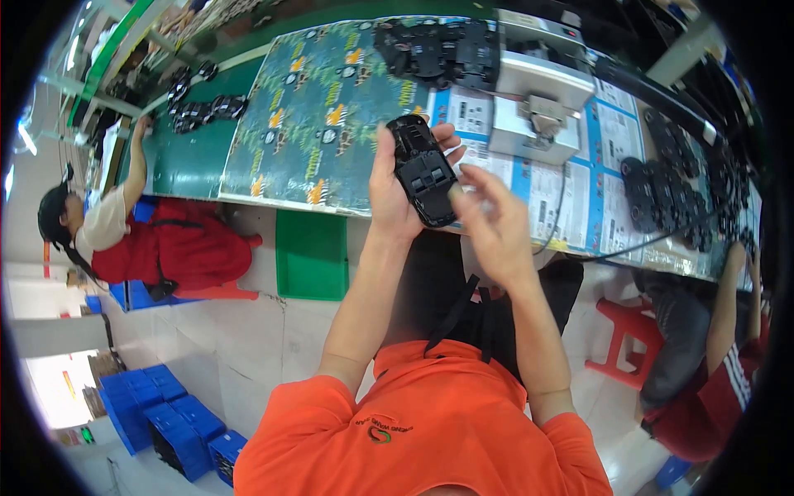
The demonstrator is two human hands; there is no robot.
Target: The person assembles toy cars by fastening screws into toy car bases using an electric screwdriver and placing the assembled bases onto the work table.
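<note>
"Toy car [424,174] safe there, left of the machine [546,76]?"
"Your left hand [394,190] has fingers clamped round it; your right hand [501,227] has fingers apart beside it, contact unclear. A loosened left grip could drop it."

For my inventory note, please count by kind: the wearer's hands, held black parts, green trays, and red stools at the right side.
Left hand and right hand: 2
Held black part: 1
Green tray: 1
Red stool, right side: 1
Total: 5
</note>
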